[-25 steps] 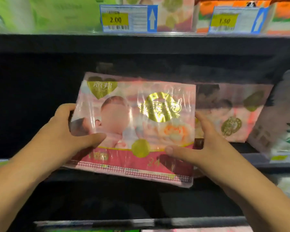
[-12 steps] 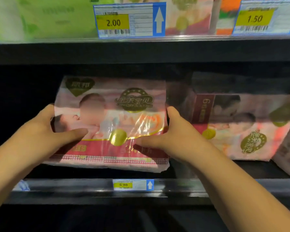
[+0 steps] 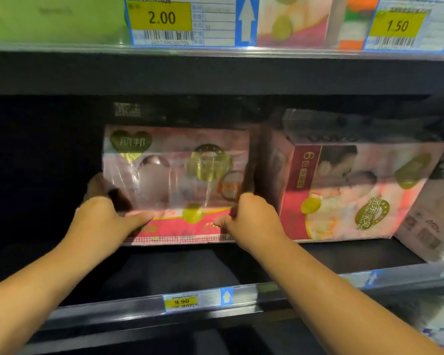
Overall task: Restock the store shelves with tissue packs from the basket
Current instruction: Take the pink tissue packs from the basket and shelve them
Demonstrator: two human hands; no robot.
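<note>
A pink tissue pack [image 3: 180, 175] in clear shiny wrap stands upright deep on the dark middle shelf [image 3: 344, 254]. My left hand [image 3: 100, 219] grips its lower left corner, thumb across the front. My right hand [image 3: 251, 221] grips its lower right edge, fingers tucked behind. Its right side nearly touches a second pink tissue pack [image 3: 349, 190] standing on the same shelf. The basket is out of view.
A pale pack [image 3: 431, 226] leans at the far right. The shelf's front rail [image 3: 241, 298] carries a 9.90 price tag [image 3: 181, 302]. Above, an upper shelf with green and pink packs shows 2.00 [image 3: 162, 17] and 1.50 [image 3: 397, 25] tags. Left of the held pack is dark open shelf space.
Both hands have carried the pink pack forward and deeper into the shelf, until it stands next to the second pink pack. The view has come closer.
</note>
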